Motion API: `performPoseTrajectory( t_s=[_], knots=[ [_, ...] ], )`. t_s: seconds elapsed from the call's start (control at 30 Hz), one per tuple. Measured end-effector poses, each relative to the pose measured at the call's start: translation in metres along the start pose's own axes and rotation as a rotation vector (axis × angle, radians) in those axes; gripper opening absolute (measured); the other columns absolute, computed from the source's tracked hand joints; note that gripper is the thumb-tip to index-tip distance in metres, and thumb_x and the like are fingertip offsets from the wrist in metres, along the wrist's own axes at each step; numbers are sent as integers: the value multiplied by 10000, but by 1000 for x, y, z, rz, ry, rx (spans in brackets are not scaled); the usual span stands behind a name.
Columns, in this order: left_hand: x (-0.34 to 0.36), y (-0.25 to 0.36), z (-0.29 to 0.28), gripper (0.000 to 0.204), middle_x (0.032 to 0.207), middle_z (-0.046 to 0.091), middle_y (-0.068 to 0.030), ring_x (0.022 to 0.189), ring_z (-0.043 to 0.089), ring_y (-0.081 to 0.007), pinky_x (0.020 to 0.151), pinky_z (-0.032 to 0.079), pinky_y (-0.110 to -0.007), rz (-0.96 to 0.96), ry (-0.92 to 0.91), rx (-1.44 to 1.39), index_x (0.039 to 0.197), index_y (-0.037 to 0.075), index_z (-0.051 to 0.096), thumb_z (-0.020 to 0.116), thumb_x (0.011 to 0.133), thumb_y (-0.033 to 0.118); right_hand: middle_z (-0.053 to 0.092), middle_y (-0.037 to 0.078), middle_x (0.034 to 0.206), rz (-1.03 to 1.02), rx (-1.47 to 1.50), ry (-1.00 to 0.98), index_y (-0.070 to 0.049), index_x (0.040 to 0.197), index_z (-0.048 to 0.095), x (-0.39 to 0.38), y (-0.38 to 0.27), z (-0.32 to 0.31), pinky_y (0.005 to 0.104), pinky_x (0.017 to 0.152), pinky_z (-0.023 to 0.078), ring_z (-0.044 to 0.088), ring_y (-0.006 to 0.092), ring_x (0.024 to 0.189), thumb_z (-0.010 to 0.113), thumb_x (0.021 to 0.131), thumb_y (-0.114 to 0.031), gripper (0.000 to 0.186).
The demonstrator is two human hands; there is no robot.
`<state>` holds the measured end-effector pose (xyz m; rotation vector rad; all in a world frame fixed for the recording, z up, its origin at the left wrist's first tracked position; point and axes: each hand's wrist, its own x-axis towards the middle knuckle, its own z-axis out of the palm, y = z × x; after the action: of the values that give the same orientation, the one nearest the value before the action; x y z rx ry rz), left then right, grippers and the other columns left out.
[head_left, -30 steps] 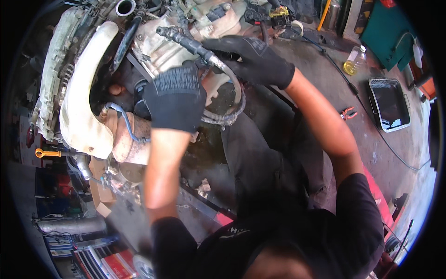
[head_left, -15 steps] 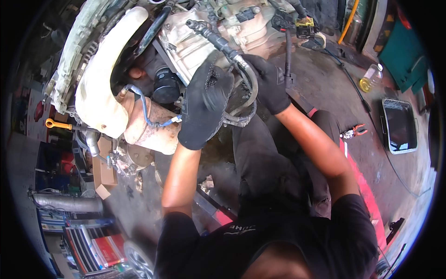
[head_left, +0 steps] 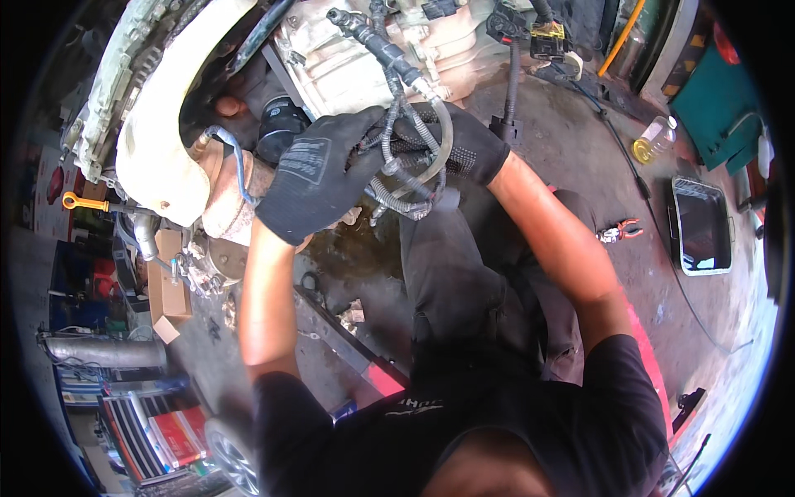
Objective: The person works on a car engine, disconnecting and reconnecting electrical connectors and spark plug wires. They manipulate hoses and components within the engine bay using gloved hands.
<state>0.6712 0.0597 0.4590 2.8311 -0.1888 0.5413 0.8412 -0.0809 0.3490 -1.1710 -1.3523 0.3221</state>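
My left hand (head_left: 319, 170), in a black work glove, grips the left side of a looped wiring harness (head_left: 437, 157) with its fingers curled around it. My gloved right hand (head_left: 474, 147) closes on the same bundle from the right; its fingertips are partly hidden behind the loops. The harness has grey corrugated sleeving and a smoother pale hose, and hangs between my hands above my knee. From it a thick dark connector end (head_left: 364, 37) rises toward the upper left, in front of the pale metal engine casing (head_left: 331, 74).
A black oil filter (head_left: 280, 124) and a pale curved heat shield (head_left: 157, 157) lie left of my hands, with a yellow dipstick handle (head_left: 83, 201) beyond. On the floor at right are pliers (head_left: 621, 230), a bottle of yellow liquid (head_left: 654, 141) and a black tray (head_left: 702, 225).
My left hand has moved left and lower, turning its back into view. My right hand has closed in on the bundle, and the harness loops now show between my hands.
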Motion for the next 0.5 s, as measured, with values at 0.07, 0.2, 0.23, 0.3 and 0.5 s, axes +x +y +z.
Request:
performPoseTrajectory(
  t_s=[0.07, 0.2, 0.23, 0.3, 0.5],
  knots=[
    [0, -6, 2, 398, 1019, 673, -253, 956, 643, -407, 833, 510, -489, 2, -4, 81, 1192, -38, 628, 703, 869, 183, 697, 116, 1195, 53, 215, -11, -42, 1223, 684, -4, 7, 0, 354, 983, 538, 683, 244, 1072, 698, 896, -128, 339],
    [3, 5, -12, 231, 964, 659, -189, 893, 645, -358, 803, 506, -442, 16, 130, 260, 1041, 21, 708, 686, 845, 141, 706, 90, 1182, -414, -612, -79, -51, 1279, 658, -5, -7, -27, 344, 983, 535, 681, 203, 1078, 640, 964, -196, 348],
    [5, 7, -19, 212, 959, 656, -171, 882, 650, -327, 810, 505, -415, -6, 174, 304, 1023, 29, 724, 672, 844, 130, 710, 86, 1163, -184, -294, 41, -54, 1283, 656, -4, -11, -30, 334, 972, 537, 682, 192, 1064, 631, 972, -213, 350],
    [5, -3, -31, 167, 1006, 648, -171, 910, 647, -349, 812, 506, -419, -66, 246, 389, 968, 27, 740, 706, 831, 117, 715, 94, 1115, 107, 62, 200, -41, 1275, 653, -2, -36, -28, 322, 927, 539, 684, 178, 1014, 621, 985, -245, 356],
    [16, -13, -34, 307, 1003, 670, -160, 912, 667, -299, 820, 527, -387, -128, 449, 206, 1037, 36, 723, 786, 765, 162, 681, 209, 984, -48, -380, 281, 8, 1282, 583, 10, -84, -14, 384, 807, 534, 690, 306, 899, 736, 907, -305, 511]
  ],
)
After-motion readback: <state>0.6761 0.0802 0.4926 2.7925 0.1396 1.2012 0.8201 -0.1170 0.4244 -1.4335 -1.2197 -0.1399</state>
